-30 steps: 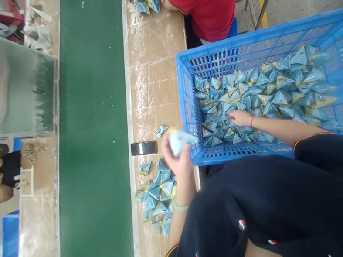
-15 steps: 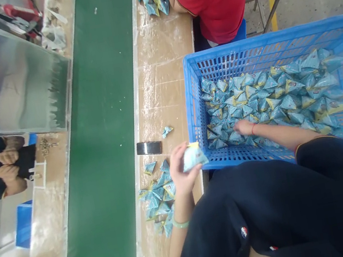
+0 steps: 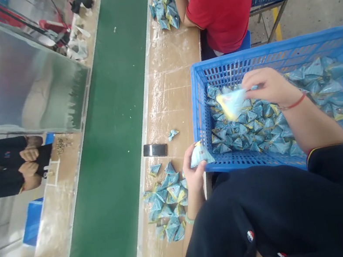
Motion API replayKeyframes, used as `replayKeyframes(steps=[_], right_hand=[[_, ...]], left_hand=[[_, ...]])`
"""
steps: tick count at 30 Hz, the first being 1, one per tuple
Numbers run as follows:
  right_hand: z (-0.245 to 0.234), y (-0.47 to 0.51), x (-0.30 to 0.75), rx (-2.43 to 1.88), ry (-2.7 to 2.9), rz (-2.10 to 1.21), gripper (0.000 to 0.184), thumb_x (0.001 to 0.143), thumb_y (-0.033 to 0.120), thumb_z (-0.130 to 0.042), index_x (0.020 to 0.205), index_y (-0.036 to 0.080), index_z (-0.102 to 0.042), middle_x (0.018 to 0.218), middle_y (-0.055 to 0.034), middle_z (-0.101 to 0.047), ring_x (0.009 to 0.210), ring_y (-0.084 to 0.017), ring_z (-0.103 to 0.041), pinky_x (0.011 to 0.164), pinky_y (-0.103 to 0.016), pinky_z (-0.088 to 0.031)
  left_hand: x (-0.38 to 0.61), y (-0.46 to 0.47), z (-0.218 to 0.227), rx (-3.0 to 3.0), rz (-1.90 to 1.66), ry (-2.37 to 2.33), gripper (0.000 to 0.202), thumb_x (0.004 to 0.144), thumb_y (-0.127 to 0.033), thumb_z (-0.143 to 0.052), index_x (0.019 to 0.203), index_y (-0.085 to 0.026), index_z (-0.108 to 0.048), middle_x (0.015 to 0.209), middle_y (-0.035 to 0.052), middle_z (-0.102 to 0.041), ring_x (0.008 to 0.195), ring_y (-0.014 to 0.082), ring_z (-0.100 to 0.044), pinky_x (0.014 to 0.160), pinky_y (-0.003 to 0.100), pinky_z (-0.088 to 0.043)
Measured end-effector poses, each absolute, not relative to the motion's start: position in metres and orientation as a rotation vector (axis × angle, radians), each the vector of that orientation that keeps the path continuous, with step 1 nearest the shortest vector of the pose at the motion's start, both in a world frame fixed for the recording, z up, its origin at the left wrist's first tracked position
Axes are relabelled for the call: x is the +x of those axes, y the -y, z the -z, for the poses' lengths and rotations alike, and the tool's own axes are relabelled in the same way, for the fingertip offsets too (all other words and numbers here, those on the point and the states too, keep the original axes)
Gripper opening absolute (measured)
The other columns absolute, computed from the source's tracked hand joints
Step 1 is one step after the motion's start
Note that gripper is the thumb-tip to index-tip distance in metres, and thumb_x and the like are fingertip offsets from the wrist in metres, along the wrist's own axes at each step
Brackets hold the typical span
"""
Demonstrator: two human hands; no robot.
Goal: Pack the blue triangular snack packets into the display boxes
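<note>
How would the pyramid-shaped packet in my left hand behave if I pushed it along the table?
The pyramid-shaped packet is probably light, since your left hand alone holds it. Its flat sides should resist rolling, and the smooth-looking wrap may slide.

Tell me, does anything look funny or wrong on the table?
Yes, one little blue packet lies by itself on the table, near what looks like a phone and apart from the pile of packets. It looks smaller and more crumpled than the others, so it might be squashed, but I can't be sure.
</note>
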State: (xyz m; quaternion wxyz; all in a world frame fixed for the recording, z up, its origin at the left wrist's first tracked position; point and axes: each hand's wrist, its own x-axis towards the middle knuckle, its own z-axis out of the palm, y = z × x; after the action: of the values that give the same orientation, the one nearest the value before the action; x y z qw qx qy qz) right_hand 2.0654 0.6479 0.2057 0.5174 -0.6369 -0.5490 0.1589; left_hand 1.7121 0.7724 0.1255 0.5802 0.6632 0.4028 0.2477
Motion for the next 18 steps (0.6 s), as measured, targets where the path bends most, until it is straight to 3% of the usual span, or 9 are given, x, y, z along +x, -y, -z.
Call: replayKeyframes(steps=[3,6,11,14,18], right_hand=[[-0.195,-0.656,2.059,-1.535,1.338,-0.390,0.044,0.086,0.059,-0.070,0.066,0.020,-0.067,0.069,-0.0015,-0.063,0.066,-0.014,-0.057,0.065,-0.031,-0.045],[-0.183,-0.668,2.040,-1.511,1.444,-0.443,0.040,0.090,0.055,-0.068,0.069,0.020,-0.069,0.070,-0.0013,-0.064,0.066,-0.014,-0.056,0.066,-0.030,-0.044],[-0.165,-0.689,1.969,-1.328,1.713,-0.587,0.037,0.099,0.044,-0.057,0.076,0.019,-0.072,0.073,-0.0033,-0.065,0.071,-0.015,-0.058,0.071,-0.030,-0.044],[-0.157,-0.696,1.941,-1.254,1.757,-0.574,0.034,0.099,0.046,-0.056,0.091,0.019,-0.075,0.083,-0.0060,-0.068,0.081,-0.018,-0.061,0.078,-0.031,-0.045],[-0.127,-0.704,1.953,-1.447,1.536,-0.640,0.043,0.098,0.050,-0.057,0.124,0.018,-0.068,0.106,-0.0094,-0.069,0.095,-0.020,-0.062,0.088,-0.032,-0.048]], left_hand=[[1.712,-0.770,-0.127,1.452,-0.585,-0.979,0.078,0.066,-0.066,-0.080,0.130,-0.023,-0.066,0.135,0.0132,-0.066,0.127,0.0368,-0.060,0.107,0.046,-0.051],[1.715,-0.767,-0.130,1.255,-0.622,-0.886,0.082,0.066,-0.073,-0.076,0.134,-0.028,-0.062,0.139,0.0117,-0.063,0.126,0.0354,-0.061,0.105,0.050,-0.053],[1.720,-0.760,-0.138,0.983,-0.494,-0.728,0.057,0.078,-0.079,-0.058,0.109,-0.032,-0.067,0.121,0.0076,-0.069,0.120,0.0335,-0.063,0.107,0.062,-0.048],[1.714,-0.759,-0.142,0.874,-0.442,-0.828,0.040,0.079,-0.068,-0.064,0.092,-0.030,-0.062,0.110,0.0041,-0.071,0.117,0.0292,-0.064,0.103,0.056,-0.052],[1.675,-0.773,-0.142,0.848,-0.610,-0.984,0.044,0.070,-0.063,-0.074,0.088,-0.028,-0.055,0.108,0.0027,-0.069,0.113,0.0258,-0.065,0.093,0.042,-0.056]])
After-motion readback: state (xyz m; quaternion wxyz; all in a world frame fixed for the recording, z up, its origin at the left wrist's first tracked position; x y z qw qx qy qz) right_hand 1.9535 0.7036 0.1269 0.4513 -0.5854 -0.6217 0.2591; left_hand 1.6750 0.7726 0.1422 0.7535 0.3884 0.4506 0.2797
